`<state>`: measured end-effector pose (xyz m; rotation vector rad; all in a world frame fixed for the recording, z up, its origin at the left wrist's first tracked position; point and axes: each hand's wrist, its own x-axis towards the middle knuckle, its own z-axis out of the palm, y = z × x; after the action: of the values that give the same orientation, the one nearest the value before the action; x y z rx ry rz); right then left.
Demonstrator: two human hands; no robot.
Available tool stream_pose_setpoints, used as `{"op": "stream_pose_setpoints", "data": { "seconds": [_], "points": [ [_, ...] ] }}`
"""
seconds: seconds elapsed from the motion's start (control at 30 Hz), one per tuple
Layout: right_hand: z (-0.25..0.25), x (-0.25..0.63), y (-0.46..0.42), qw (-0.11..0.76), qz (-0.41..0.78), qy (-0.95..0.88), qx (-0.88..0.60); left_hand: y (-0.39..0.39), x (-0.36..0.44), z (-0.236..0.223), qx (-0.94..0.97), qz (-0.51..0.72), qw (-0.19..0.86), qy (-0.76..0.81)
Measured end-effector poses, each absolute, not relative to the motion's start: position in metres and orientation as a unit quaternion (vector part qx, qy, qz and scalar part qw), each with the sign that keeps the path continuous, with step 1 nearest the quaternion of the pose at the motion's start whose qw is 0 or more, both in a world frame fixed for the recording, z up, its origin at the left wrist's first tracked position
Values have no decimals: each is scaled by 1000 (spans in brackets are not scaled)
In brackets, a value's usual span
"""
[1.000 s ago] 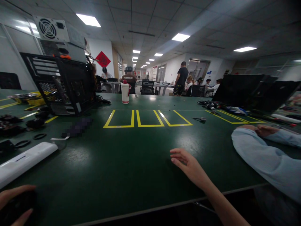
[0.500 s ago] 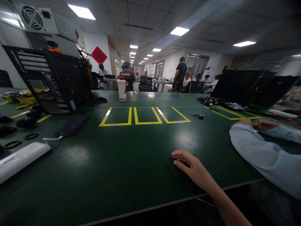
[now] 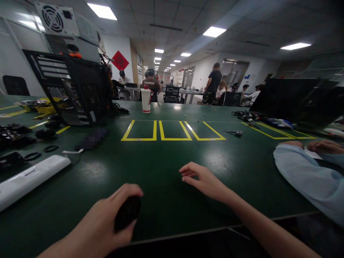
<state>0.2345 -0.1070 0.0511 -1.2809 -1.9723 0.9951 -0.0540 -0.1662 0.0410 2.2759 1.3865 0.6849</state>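
Near the front edge of the green table, my left hand (image 3: 107,215) is wrapped around a dark, rounded object that looks like a black computer mouse (image 3: 128,212). Its thumb and fingers grip the sides, and part of the mouse is hidden by them. To the right, my right hand (image 3: 201,179) rests low over the green table (image 3: 166,208) with fingers bent and thumb apart. Nothing is between its fingers. Whether it touches the tabletop I cannot tell.
At left stand an open black computer case (image 3: 88,89), a white plastic bar (image 3: 34,181) and loose cables. Yellow tape frames (image 3: 176,139), a white cup (image 3: 146,100) and a small metal tool (image 3: 235,133) lie ahead. A co-worker's blue sleeve (image 3: 303,172) rests at right, before dark monitors (image 3: 285,96).
My left hand left the lower-left of view, then came back with the black mouse, now nearer the middle. My right hand has shifted slightly left. The view swung left, then back right.
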Motion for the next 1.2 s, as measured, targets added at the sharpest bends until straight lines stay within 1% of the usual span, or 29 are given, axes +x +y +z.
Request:
{"op": "stream_pose_setpoints", "data": {
  "seconds": [0.1, 0.23, 0.3, 0.43, 0.53, 0.7, 0.8, 0.9, 1.07, 1.2],
  "points": [
    [50, 209, -82, 296, 435, -722, -450, -117, -10, 45, 831, 204, 220, 468],
    [41, 190, -47, 332, 521, -651, -441, -62, 29, 31, 826, 234, 192, 476],
    [35, 189, -32, 359, 530, -621, -453, -44, 36, 23, 819, 249, 173, 487],
    [24, 191, -10, 402, 505, -598, -476, -20, 40, 18, 808, 259, 160, 504],
    [18, 193, 0, 423, 499, -590, -473, -9, 41, 18, 803, 262, 165, 510],
    [11, 193, 12, 458, 485, -599, -443, 7, 35, 19, 816, 261, 242, 456],
    [8, 193, 18, 468, 488, -592, -437, 17, 32, 20, 820, 259, 253, 443],
    [8, 193, 19, 479, 507, -576, -427, 22, 31, 21, 837, 257, 229, 426],
    [6, 196, 4, 504, 529, -576, -366, 9, 28, 18, 874, 293, 136, 363],
    [4, 194, -9, 486, 529, -593, -365, -2, 22, 14, 885, 309, 114, 330]
  ]
}}
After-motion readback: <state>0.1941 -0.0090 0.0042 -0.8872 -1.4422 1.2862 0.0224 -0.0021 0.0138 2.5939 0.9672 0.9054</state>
